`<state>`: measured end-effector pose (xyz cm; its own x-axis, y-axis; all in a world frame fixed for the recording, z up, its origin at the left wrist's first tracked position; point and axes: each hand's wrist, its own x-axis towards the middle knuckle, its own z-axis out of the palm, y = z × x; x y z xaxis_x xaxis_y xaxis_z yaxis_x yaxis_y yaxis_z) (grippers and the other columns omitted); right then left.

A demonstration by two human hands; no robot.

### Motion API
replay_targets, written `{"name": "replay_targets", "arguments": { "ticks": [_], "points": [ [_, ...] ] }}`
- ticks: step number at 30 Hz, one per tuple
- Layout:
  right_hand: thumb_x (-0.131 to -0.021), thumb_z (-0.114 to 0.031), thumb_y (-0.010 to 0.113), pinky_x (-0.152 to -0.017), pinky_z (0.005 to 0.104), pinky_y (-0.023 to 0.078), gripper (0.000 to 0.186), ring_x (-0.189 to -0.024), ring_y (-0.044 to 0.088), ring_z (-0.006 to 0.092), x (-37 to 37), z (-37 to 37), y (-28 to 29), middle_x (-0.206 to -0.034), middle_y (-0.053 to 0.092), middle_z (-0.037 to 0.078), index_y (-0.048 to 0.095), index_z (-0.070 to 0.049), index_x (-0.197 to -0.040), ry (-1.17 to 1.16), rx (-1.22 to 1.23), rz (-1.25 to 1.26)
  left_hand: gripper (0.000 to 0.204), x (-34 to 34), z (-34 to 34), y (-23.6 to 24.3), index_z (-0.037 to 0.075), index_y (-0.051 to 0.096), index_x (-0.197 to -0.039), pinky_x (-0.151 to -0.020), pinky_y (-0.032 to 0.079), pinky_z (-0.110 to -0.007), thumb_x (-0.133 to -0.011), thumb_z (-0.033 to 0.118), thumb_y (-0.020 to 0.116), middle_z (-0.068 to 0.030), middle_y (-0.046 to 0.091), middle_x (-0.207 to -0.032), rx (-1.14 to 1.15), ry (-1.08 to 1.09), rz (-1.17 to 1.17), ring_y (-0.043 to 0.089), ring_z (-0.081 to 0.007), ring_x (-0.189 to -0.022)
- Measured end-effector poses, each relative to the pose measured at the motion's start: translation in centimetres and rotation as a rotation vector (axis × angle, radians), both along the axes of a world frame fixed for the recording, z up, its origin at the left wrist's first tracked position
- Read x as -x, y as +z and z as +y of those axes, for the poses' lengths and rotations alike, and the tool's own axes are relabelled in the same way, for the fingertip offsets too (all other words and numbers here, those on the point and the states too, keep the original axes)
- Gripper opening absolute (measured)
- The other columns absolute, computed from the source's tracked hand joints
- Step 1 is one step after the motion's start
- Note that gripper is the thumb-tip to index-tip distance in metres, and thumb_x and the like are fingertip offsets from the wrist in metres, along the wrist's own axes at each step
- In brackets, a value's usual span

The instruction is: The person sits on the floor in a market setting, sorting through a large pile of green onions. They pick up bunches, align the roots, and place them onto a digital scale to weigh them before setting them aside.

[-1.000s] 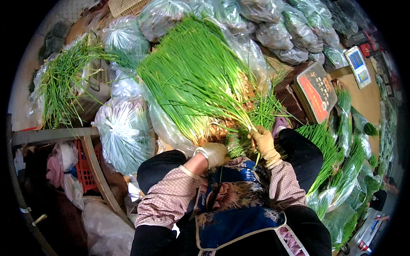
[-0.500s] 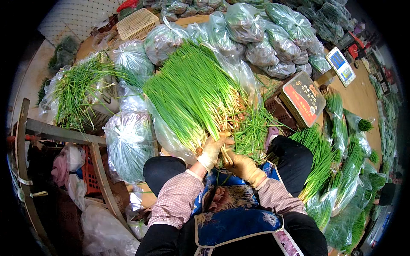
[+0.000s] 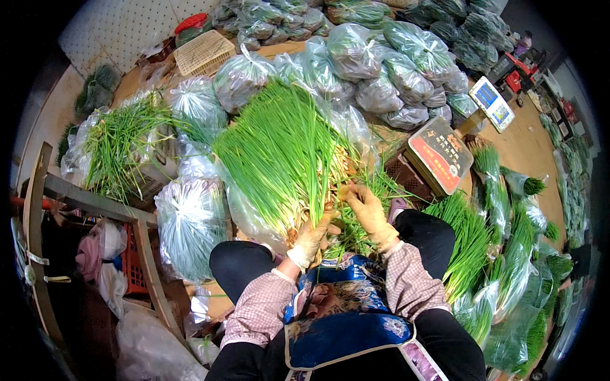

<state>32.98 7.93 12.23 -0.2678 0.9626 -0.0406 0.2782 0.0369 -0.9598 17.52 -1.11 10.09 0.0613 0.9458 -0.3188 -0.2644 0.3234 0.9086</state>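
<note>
A large pile of long green chives (image 3: 273,152), pale stems and brown roots toward me, lies on a clear plastic sheet (image 3: 244,209). My left hand (image 3: 314,238), in a beige glove, grips a few chives by their root ends at the pile's near edge. My right hand (image 3: 368,213), also gloved, is raised just right of it, fingertips curled at the brown roots; what they hold is too small to make out. Loose green trimmings (image 3: 349,235) lie beneath both hands, above my blue floral apron (image 3: 343,320).
Bagged greens (image 3: 356,51) are heaped behind. A loose-chive heap on a crate (image 3: 127,140) and wooden frame (image 3: 95,197) stand left. Right are a scale (image 3: 438,159) with raised display (image 3: 490,103), bundled chives (image 3: 470,254) and bags. Distant red equipment (image 3: 515,81) is at upper right.
My right hand first held stems apart at the right, dropped beside my left hand, then rose to the roots. My left hand moved up onto the stem ends. The view has also shifted.
</note>
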Motion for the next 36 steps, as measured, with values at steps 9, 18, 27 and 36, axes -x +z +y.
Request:
{"name": "replay_targets", "arguments": {
  "ticks": [9,18,27,36],
  "points": [
    [-0.09,-0.018,0.053,-0.06,0.0216,0.047,0.029,-0.066,0.057,0.0086,-0.5,5.1,4.3,-0.082,0.065,0.006,0.056,0.002,-0.11,-0.024,0.084,0.3,0.06,0.9,-1.5,-0.8,0.012,0.058,-0.12,-0.042,0.03,-0.018,-0.091,0.059,0.034,-0.0001,0.06,-0.061,0.041,-0.159,0.122,0.039,-0.005,-0.042],
    [-0.09,-0.024,0.052,-0.048,0.018,0.037,0.031,-0.051,0.046,0.0038,-3.6,11.0,8.1,-0.075,0.065,0.007,0.058,-0.002,-0.11,-0.037,0.259,0.18,0.058,0.5,-1.3,0.7,0.018,0.054,-0.126,-0.046,0.038,-0.021,-0.094,0.057,0.025,0.0019,0.061,-0.064,-0.104,-0.405,0.306,0.044,-0.0076,-0.042],
    [-0.087,-0.026,0.061,-0.039,0.0187,0.035,0.022,-0.047,0.049,0.0049,-4.8,13.0,4.5,-0.065,0.062,0.003,0.06,-0.004,-0.089,-0.056,0.374,0.194,0.061,0.6,-1.3,-0.5,0.017,0.056,-0.124,-0.045,0.037,-0.021,-0.093,0.058,0.024,-0.0006,0.059,-0.061,0.005,-0.449,0.278,0.045,-0.01,-0.041],
    [-0.09,-0.036,0.05,-0.062,0.0378,0.047,0.03,-0.065,0.062,0.0268,-6.0,10.8,5.9,-0.069,0.064,0.009,0.061,-0.009,-0.093,-0.092,-0.148,-0.652,0.065,-0.1,-1.2,-3.8,0.007,0.065,-0.069,-0.048,0.039,-0.027,-0.092,0.058,0.032,-0.0022,0.05,-0.044,-0.048,-0.142,0.421,0.05,-0.0149,-0.047]
  ]
}}
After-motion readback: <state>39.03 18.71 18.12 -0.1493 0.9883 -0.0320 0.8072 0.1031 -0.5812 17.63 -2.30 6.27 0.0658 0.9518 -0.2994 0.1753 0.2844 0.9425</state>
